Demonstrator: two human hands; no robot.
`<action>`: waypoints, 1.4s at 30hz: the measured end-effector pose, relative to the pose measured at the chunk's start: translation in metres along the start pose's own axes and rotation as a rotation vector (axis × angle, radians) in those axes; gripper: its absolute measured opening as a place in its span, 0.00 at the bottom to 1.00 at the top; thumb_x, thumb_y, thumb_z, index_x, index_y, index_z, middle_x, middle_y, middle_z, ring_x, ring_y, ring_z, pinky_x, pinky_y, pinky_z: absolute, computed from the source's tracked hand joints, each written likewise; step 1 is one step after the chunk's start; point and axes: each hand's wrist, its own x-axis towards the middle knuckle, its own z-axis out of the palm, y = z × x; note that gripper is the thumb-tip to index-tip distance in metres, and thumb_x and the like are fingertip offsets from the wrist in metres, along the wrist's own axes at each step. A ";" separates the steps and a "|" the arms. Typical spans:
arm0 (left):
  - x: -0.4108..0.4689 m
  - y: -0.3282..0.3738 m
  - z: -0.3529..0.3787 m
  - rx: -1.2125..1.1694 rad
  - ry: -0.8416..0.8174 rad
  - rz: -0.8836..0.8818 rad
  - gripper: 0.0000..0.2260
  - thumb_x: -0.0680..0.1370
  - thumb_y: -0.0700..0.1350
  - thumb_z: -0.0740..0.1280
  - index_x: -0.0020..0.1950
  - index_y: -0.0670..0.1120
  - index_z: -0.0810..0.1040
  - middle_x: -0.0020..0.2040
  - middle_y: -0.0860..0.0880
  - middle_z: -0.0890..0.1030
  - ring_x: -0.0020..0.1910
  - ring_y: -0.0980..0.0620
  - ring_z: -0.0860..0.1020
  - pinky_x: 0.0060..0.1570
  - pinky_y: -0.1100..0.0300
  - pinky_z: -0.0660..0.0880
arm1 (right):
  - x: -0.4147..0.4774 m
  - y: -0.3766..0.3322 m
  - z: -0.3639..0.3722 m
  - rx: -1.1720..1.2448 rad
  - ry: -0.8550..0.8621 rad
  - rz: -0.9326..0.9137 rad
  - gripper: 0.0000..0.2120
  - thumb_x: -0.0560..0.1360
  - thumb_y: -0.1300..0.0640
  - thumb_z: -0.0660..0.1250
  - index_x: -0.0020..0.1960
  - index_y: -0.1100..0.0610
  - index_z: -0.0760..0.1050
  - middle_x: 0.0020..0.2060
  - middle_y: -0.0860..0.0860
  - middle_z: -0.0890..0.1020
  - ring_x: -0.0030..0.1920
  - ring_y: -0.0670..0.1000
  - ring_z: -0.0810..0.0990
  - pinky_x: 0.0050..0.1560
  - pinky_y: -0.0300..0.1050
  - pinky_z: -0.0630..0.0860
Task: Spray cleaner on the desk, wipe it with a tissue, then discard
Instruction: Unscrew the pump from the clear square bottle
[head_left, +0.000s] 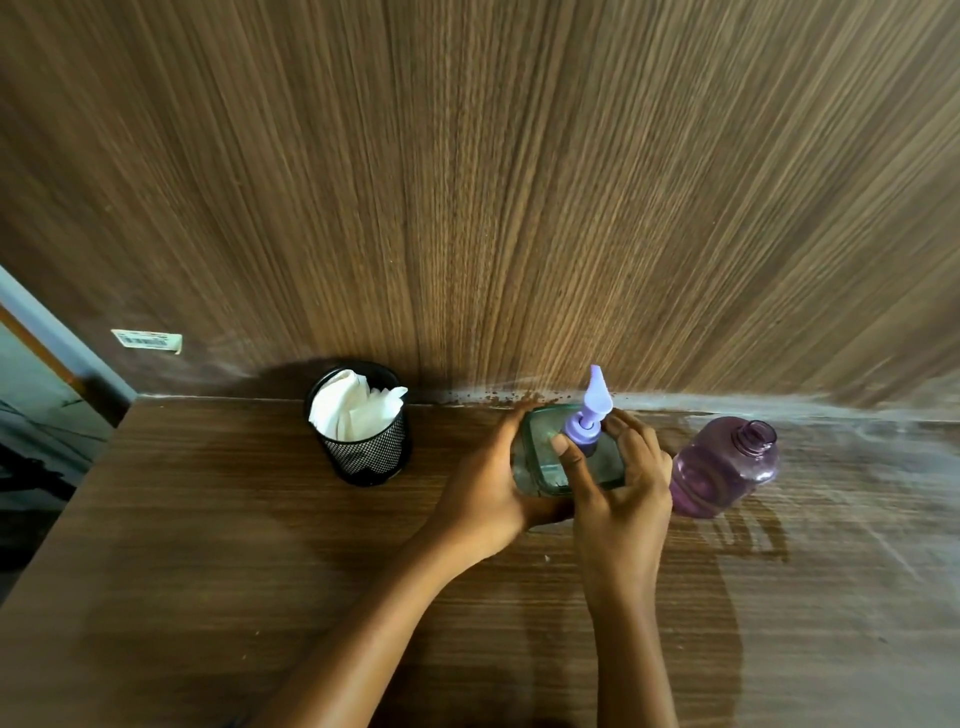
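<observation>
A clear cleaner bottle (540, 457) with a lilac pump nozzle (592, 410) stands on the wooden desk (260, 545) near the back wall. My left hand (488, 493) wraps the bottle's left side. My right hand (618, 488) grips its right side, with the thumb resting by the lilac collar. White tissues (353, 410) stick out of a black mesh cup (371, 447) to the left of the bottle.
A purple translucent bottle (722, 467) with no cap stands just right of my right hand. A wood-grain wall panel (519, 208) rises behind the desk, with a pale smear along its base. The desk's left edge drops off toward a dark floor.
</observation>
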 end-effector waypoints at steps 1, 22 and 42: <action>0.000 0.001 -0.001 0.001 -0.009 -0.003 0.34 0.57 0.60 0.76 0.60 0.73 0.65 0.54 0.75 0.75 0.56 0.68 0.76 0.56 0.63 0.75 | 0.001 0.001 -0.001 0.001 -0.023 0.000 0.14 0.70 0.57 0.73 0.56 0.53 0.78 0.52 0.47 0.78 0.55 0.50 0.71 0.54 0.43 0.70; -0.001 0.007 0.000 -0.179 -0.051 -0.051 0.32 0.60 0.45 0.77 0.57 0.67 0.69 0.54 0.72 0.77 0.55 0.69 0.76 0.47 0.73 0.73 | 0.004 -0.001 -0.005 0.387 -0.116 0.162 0.14 0.71 0.60 0.71 0.46 0.40 0.78 0.56 0.48 0.72 0.65 0.56 0.71 0.66 0.63 0.69; -0.005 0.016 -0.002 -0.214 -0.076 -0.014 0.32 0.65 0.32 0.75 0.59 0.59 0.68 0.53 0.63 0.79 0.54 0.70 0.76 0.43 0.74 0.74 | 0.003 -0.003 -0.003 0.483 -0.129 0.251 0.10 0.67 0.51 0.70 0.47 0.42 0.80 0.61 0.53 0.77 0.65 0.57 0.73 0.65 0.61 0.71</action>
